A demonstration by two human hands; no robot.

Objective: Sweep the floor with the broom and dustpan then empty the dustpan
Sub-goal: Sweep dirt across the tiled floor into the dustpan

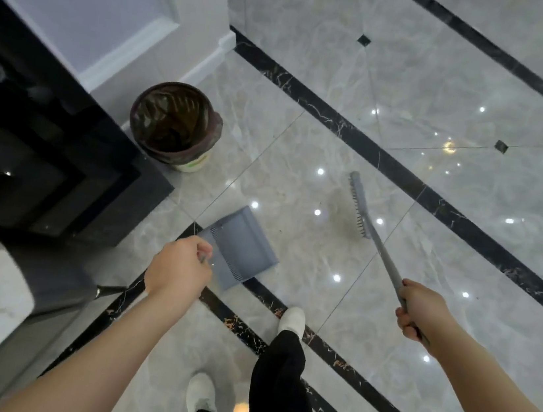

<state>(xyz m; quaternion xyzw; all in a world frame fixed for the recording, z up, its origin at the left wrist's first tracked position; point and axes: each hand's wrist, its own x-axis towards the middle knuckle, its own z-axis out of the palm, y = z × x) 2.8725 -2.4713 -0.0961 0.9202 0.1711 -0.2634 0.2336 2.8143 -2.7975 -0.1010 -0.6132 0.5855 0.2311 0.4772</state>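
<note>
left grip curled, right grip curled

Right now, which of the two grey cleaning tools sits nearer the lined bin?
The dustpan, held by the left hand. The broom, gripped by the right hand, is farther right, away from the bin.

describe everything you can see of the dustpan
The dustpan is a grey-blue pan, plastic by its look, with a flat tray, low side walls and a row of comb teeth along one edge. It sits low over the glossy marble floor, below the lined bin and left of the broom. The left hand grips its thin handle, which is mostly hidden. Whether it touches the floor is unclear. No debris shows inside it.
</note>
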